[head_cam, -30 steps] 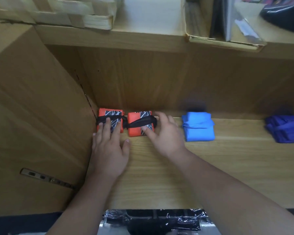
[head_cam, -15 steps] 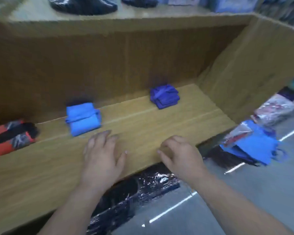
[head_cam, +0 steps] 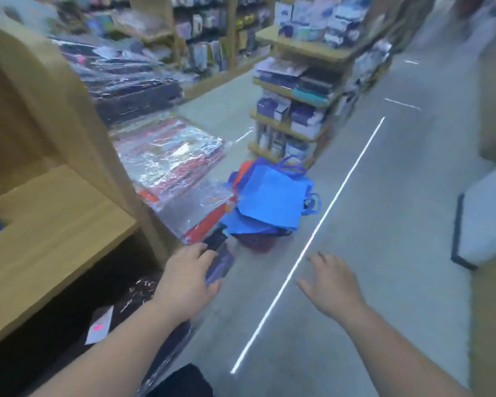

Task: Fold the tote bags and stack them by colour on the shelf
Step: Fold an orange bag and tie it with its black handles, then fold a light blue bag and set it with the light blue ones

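Shop aisle, grey floor [head_cam: 384, 224], seen from the head camera. Both hands have left the shelf [head_cam: 55, 224], where they squared the orange bags a second ago, so I'd say the next bag is due. Left hand [head_cam: 186, 282] and right hand [head_cam: 330, 285] are empty, fingers loosely spread. Unfolded bags [head_cam: 272, 202] lie heaped ahead, beside wrapped packs [head_cam: 169, 156]. The shelf corner is close on the left, with open floor to the right.

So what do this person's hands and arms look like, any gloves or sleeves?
No gloves: the left hand and right hand are bare, with no ring, watch or bracelet visible in this blurred picture. The left forearm and right forearm are uncovered to the frame's edge; no sleeve shows.
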